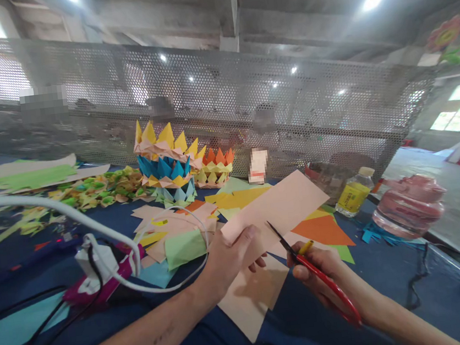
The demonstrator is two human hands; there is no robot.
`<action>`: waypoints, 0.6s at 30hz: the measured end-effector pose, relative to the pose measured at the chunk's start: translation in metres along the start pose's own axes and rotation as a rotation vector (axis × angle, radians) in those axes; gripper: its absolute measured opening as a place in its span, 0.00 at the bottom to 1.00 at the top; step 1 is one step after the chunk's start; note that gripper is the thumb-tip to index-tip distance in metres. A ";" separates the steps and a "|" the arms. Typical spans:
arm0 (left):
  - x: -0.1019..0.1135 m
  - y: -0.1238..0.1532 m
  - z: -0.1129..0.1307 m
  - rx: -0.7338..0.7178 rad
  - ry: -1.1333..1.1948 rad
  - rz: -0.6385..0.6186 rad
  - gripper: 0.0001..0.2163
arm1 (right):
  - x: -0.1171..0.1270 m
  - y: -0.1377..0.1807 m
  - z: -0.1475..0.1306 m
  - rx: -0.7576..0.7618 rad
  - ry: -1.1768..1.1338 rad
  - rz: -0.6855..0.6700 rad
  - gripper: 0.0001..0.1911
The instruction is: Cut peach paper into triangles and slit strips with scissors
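My left hand (233,255) is closed on a pale pink strip of paper (287,204), thumb on top, holding it tilted above the table. In my right hand (322,270) is a pair of red-handled scissors (330,285), its dark blade tip against or just in front of the paper; I cannot tell if it touches. A small yellow piece (306,247) shows at my right fingers. Below my hands lie pale sheets of paper (253,303). An orange sheet (323,230) lies under the strip's right side.
Folded-paper crowns (167,171) stand at the back beside a heap of paper bits (107,189). A purple power strip (87,288) with a white cable (93,207) lies left. A bottle with yellow label (354,192) and a pink jug (410,207) stand right. A mesh panel (213,97) closes the back.
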State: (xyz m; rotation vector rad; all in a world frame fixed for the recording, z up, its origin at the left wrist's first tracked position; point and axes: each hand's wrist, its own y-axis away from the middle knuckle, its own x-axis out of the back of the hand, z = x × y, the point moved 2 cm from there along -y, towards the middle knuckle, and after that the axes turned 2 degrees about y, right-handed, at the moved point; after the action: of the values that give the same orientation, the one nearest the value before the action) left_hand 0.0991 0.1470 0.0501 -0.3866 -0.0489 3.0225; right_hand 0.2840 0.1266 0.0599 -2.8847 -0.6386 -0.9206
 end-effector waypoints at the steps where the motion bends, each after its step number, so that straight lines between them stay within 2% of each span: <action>1: 0.000 0.000 0.001 -0.002 -0.002 -0.001 0.15 | 0.001 0.001 0.000 0.028 0.033 0.004 0.26; 5: 0.000 0.001 0.003 -0.019 -0.008 -0.002 0.15 | 0.001 0.005 -0.001 0.072 0.115 0.023 0.24; 10: -0.002 0.002 0.001 0.005 -0.009 -0.028 0.15 | -0.002 0.011 -0.012 0.097 0.111 0.031 0.24; 18: -0.005 0.006 -0.004 0.034 0.020 -0.044 0.16 | -0.002 0.012 -0.017 0.118 0.150 0.073 0.27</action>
State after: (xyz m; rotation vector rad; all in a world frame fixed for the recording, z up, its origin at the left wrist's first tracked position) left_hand 0.1040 0.1408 0.0476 -0.4075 -0.0038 2.9716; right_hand 0.2778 0.1121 0.0732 -2.6856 -0.5514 -1.0399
